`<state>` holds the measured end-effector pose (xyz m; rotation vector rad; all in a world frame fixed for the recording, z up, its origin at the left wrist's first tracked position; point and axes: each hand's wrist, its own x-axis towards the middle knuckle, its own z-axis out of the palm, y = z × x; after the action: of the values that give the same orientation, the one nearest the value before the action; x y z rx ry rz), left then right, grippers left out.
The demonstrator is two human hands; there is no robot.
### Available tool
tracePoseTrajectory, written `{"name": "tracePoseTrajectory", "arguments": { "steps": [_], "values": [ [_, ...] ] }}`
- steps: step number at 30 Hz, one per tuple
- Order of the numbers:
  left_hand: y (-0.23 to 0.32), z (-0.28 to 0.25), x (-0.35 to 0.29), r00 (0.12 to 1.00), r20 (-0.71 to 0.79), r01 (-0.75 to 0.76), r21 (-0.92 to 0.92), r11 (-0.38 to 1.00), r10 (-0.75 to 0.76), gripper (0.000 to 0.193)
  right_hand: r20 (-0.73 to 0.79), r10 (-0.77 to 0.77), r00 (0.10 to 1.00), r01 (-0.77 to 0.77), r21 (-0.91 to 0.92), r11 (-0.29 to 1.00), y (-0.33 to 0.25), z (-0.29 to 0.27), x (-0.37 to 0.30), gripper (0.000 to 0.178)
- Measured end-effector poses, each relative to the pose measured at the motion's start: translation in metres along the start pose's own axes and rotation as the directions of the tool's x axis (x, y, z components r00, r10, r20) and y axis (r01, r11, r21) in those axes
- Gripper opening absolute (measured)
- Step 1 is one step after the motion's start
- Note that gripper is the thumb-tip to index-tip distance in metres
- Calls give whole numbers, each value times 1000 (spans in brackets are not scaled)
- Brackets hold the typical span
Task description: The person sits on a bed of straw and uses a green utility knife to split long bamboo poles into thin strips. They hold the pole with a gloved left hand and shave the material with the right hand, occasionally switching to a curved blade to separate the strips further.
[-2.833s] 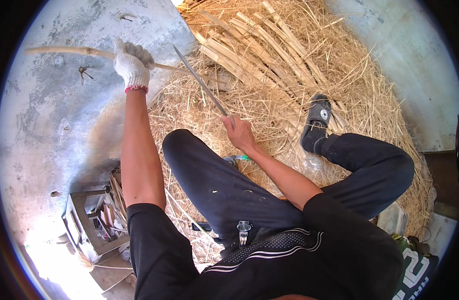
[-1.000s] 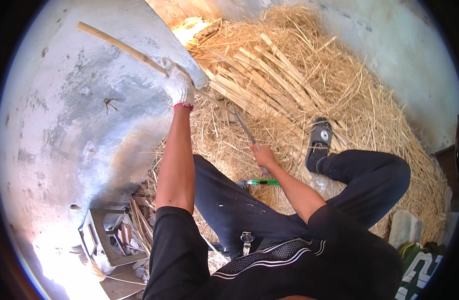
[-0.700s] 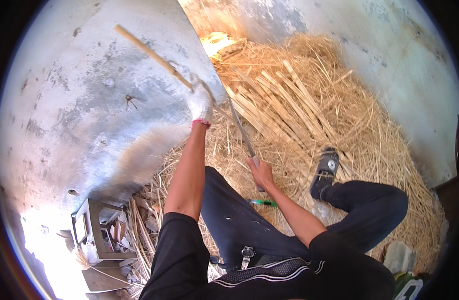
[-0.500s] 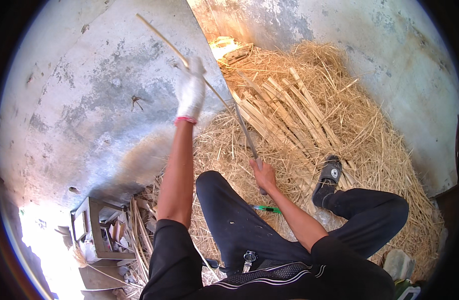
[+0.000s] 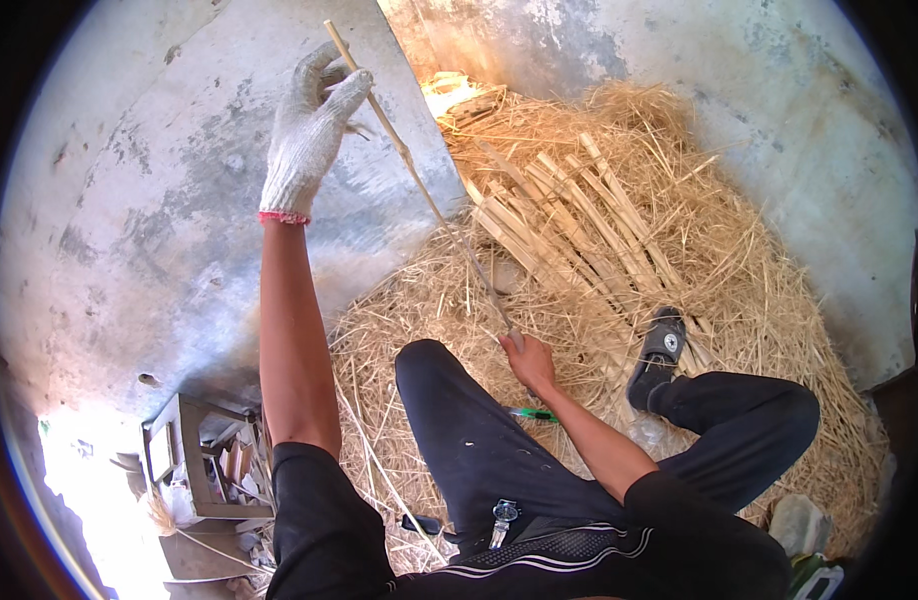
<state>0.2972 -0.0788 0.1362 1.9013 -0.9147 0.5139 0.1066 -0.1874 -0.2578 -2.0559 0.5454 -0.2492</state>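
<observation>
A white knit glove with a red cuff covers my left hand (image 5: 314, 120), raised at the upper left in front of the wall. Its thumb and fingers close around the upper part of a thin bamboo stick (image 5: 407, 160), which has a knobby node partway down. The stick slants down to the right toward my right hand (image 5: 529, 362). That bare hand is wrapped around the handle of a long, narrow-bladed knife (image 5: 487, 285). Blade and stick overlap along nearly one line, so where the stick's lower end stops is hard to make out.
Split bamboo strips (image 5: 579, 225) lie on a wide heap of straw-like shavings (image 5: 769, 290). A green-handled tool (image 5: 532, 413) rests between my legs. A wristwatch (image 5: 503, 515) lies at my lap. An open wooden box (image 5: 194, 455) with scraps stands at left. Walls rise behind.
My left hand has moved left and slightly up, while the stick's top end has swung right. The knife blade now lies in line with the stick. My right hand has barely moved.
</observation>
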Motion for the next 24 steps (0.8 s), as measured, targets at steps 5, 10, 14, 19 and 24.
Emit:
{"name": "tracePoseTrajectory", "arguments": {
  "steps": [5, 10, 14, 19, 24],
  "values": [
    [14, -5, 5, 997, 61, -35, -95, 995, 41, 36, 31, 23, 999, -23, -3, 1000, -11, -12, 0, 60],
    [3, -13, 8, 995, 92, -22, -115, 993, 33, 29, -149, -62, 987, 85, 148, 985, -41, -20, -2, 52],
    [15, -10, 5, 990, 115, 76, 10, 997, -77, 20, -179, -164, 970, 221, 379, 898, -112, -59, -7, 39],
    [37, -29, -2, 1000, -23, -4, 80, 997, 6, 19, -177, -240, 954, 298, 521, 800, -163, -96, -23, 44],
    [52, -41, -5, 987, -102, -123, 8, 992, 123, 18, -148, -195, 970, 244, 657, 713, -177, -116, -46, 43]
  ]
}}
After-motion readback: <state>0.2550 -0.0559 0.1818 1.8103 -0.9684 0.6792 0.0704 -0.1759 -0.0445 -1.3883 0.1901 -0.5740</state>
